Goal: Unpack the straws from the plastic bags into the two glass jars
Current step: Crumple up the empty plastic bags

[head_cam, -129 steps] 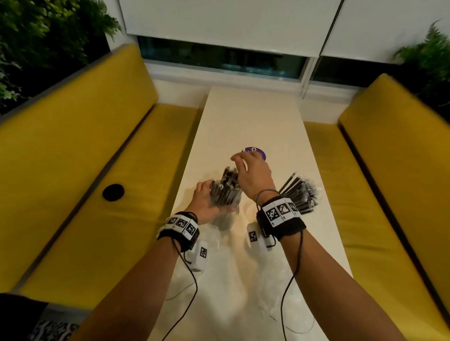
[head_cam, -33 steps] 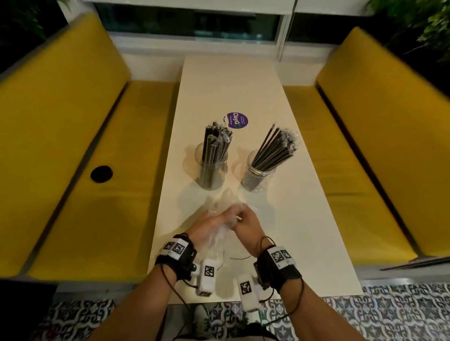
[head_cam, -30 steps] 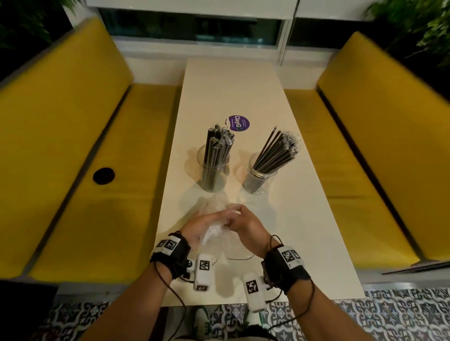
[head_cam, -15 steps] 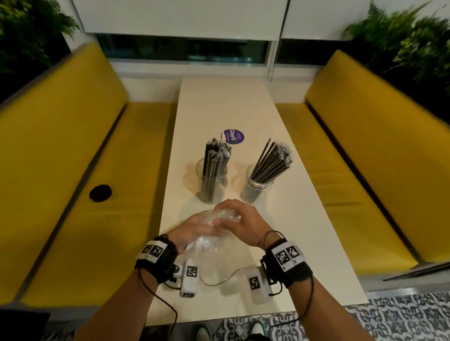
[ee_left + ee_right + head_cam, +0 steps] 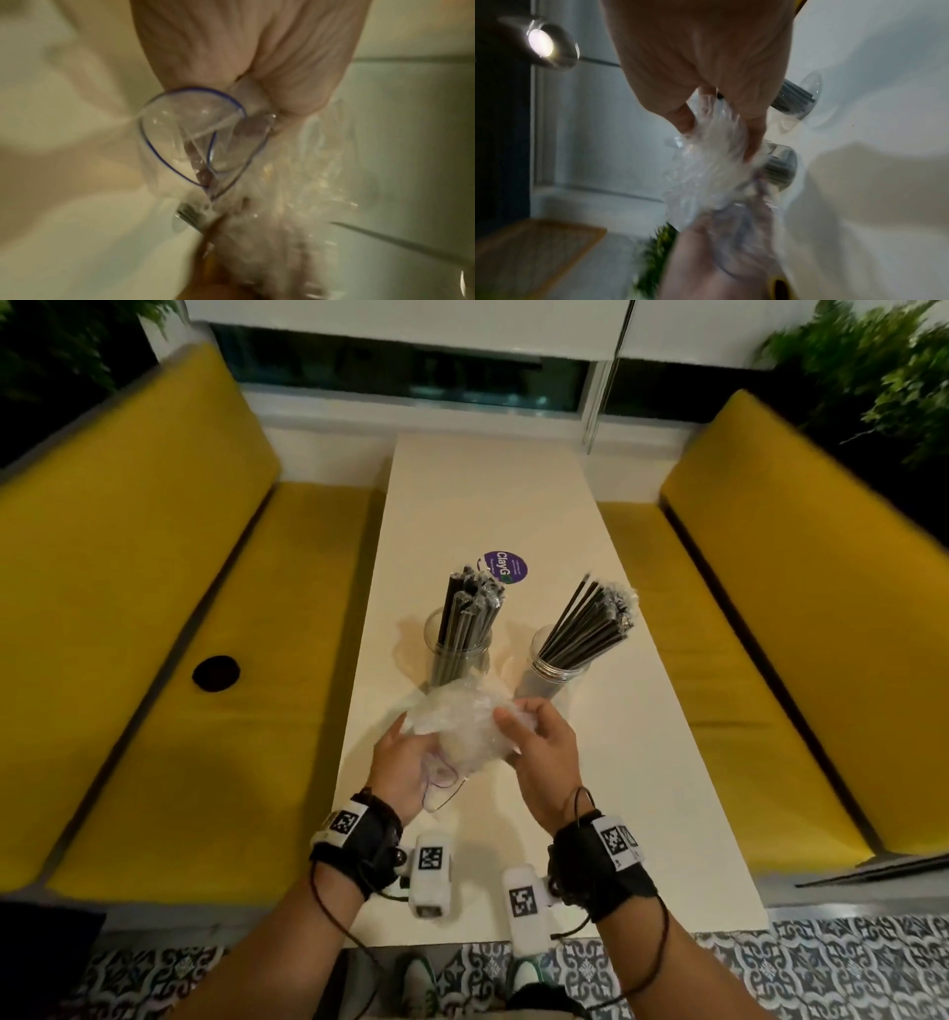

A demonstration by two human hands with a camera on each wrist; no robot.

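Observation:
Two glass jars stand mid-table, each packed with black straws: the left jar (image 5: 458, 649) holds its straws upright, the right jar (image 5: 557, 667) has them leaning right. In front of them both hands hold a crumpled ball of clear plastic bags (image 5: 462, 729) above the table. My left hand (image 5: 405, 765) cups the ball from below and the left. My right hand (image 5: 536, 737) grips it from the right, fingers curled into the plastic (image 5: 706, 162). The left wrist view shows a bag's blue-edged mouth (image 5: 190, 134) bunched under the palm.
The long white table (image 5: 503, 505) runs away from me between two yellow benches (image 5: 179, 711) (image 5: 744, 685). A purple round sticker (image 5: 506, 566) lies behind the jars. A black round spot (image 5: 215, 673) sits on the left bench seat. Patterned floor tiles (image 5: 821, 968) show below.
Both hands left the jars and gathered the empty bags off the table. Over the last second they squeezed the plastic into a tighter ball and lifted it a little.

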